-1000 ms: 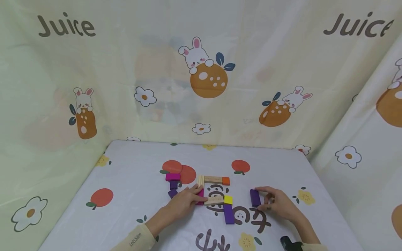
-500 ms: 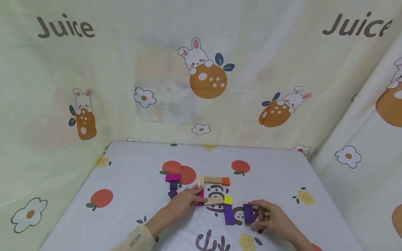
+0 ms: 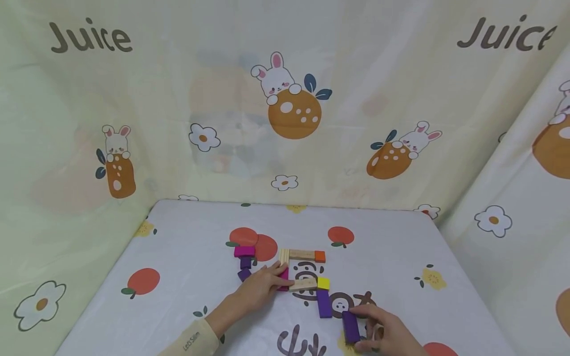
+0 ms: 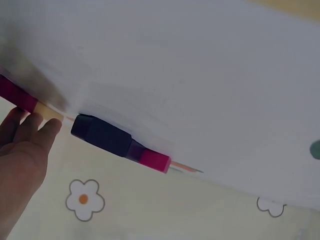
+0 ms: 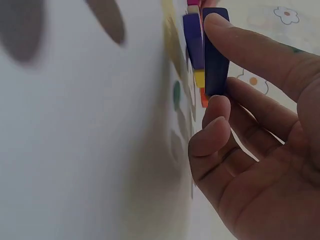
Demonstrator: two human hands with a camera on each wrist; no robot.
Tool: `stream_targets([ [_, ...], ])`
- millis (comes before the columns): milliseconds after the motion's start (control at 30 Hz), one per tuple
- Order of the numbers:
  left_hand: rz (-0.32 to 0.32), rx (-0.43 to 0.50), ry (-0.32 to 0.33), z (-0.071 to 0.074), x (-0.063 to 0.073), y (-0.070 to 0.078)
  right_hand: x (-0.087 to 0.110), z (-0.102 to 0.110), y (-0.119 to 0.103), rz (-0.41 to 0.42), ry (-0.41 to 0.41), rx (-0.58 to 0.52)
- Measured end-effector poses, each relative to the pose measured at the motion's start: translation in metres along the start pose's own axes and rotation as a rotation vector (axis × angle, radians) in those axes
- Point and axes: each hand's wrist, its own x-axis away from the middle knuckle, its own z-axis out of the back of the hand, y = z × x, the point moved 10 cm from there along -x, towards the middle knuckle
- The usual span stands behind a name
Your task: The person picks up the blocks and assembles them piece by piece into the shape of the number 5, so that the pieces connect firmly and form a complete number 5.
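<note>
My right hand [image 3: 385, 331] pinches a purple block [image 3: 351, 327] between thumb and fingers at the near side of the layout; the right wrist view shows this purple block [image 5: 216, 65] upright in the grip. My left hand [image 3: 260, 289] rests its fingers on a magenta block [image 3: 285, 273], partly covering it, with the thumb touching the end of a pale wooden block [image 3: 304, 285]. A yellow block [image 3: 323, 283] adjoins that wooden block's right end. From the yellow one, another purple block [image 3: 324, 304] extends toward me, left of the held block and apart from it.
Behind the left fingers, ridged pale wood [image 3: 284, 255] meets a wooden block [image 3: 302, 255] ending in an orange block [image 3: 319, 256]. Farther left stand a magenta block [image 3: 245, 251] and small purple blocks [image 3: 245, 263]. A printed cloth [image 3: 187, 257] covers the table.
My right hand has carried the purple block toward me and slightly left, past the end of the other purple block. The left hand has stayed in place on the blocks.
</note>
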Motion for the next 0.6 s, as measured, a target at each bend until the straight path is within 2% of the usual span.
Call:
stream_targets([
  [133,-0.002,-0.005,0.001,0.0,0.0,-0.001,0.005,-0.009,0.004,0.007,-0.045,-0.032],
  [333,-0.002,-0.002,0.001,0.001,0.0,0.0,0.013,-0.018,0.002,0.081,-0.102,-0.062],
  [467,0.001,0.001,-0.001,0.001,0.0,0.0,0.017,-0.023,-0.004,0.134,-0.118,-0.034],
  [600,0.004,0.005,-0.002,0.001,0.001,0.001,0.02,-0.027,-0.007,0.144,-0.117,0.004],
])
